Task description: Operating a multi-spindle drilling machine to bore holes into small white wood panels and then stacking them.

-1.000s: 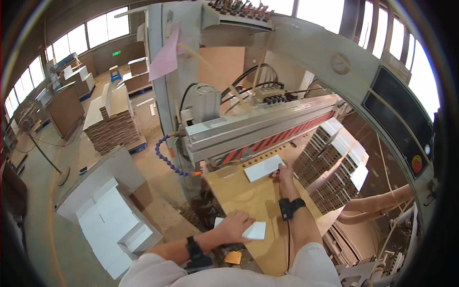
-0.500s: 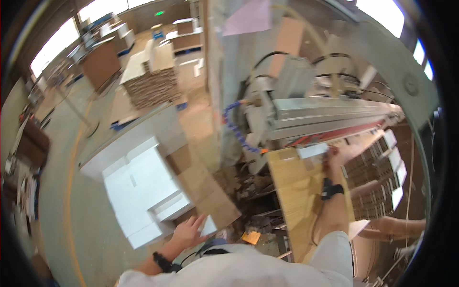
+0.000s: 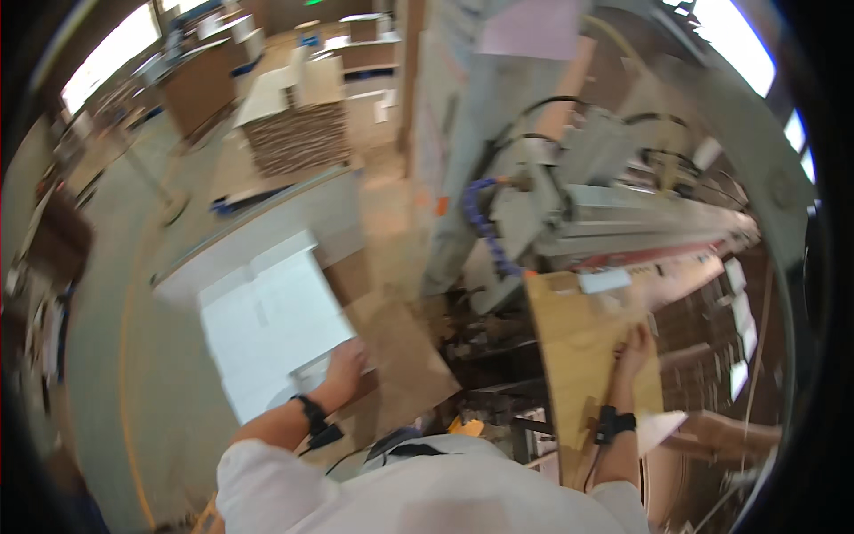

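My left hand (image 3: 350, 363), fingers curled downward and blurred, is at the near right corner of a stack of white panels (image 3: 271, 316). It touches the notch where the top layer is short; whatever it grips is hidden. Over the yellowish wooden worktable (image 3: 578, 374), my right hand (image 3: 632, 350) has its fingers loosely apart, with nothing seen in them. A small white panel piece (image 3: 605, 280) lies at the table's far end, below the long metal beam (image 3: 649, 218) of a machine and apart from my right hand.
Brown board (image 3: 405, 356) lies under and beside the white stack. A blue coiled hose (image 3: 485, 222) hangs by the machine. White-edged pieces (image 3: 738, 378) stand in a rack on the right. Farther off, a pallet holds stacked boards (image 3: 298, 142).
My left hand has moved forward to the stack's notch; the small white piece beside it is no longer visible. My right hand has drawn back from the white piece under the machine.
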A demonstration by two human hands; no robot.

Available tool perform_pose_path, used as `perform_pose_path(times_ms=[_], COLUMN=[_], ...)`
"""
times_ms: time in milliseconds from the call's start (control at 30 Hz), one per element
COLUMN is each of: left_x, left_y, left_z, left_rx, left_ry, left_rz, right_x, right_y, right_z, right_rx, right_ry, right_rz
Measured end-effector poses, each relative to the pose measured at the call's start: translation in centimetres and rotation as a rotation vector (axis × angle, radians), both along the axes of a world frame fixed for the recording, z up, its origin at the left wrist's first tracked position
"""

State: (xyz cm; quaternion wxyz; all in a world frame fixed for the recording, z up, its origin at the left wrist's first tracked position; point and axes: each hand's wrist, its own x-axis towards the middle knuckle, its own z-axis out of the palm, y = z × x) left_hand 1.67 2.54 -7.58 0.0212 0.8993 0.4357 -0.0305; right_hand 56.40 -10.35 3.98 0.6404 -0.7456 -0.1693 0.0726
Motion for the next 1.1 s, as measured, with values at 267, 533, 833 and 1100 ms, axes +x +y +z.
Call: perform_pose_path(times_ms=[267,533,833,1100], left_x=[3.2,14.0,28.9,37.2], left_y=[0.2,-3.4,-9.5,-12.4], left_z=[3.2,9.7,15.6,13.4], left_rx=[-0.194,-0.240,-0.311,-0.141], left_ry=[0.102,-0.381,-0.922,-0.877], left_rz=[-0.056,-0.367,-0.715,-0.840], right_x=[0.2,-1.6,13.2,19.4], right_y=[-0.1,-4.9,-21.6,-24.0], right_z=[-0.4,7.2,21.9,20.0], right_rx=[0.018,0.091,-0.077,-0.420], right_ry=[0.006,0.181,-0.570,-0.129], right_rz=[0.042,0.273,-0.438,-0.146])
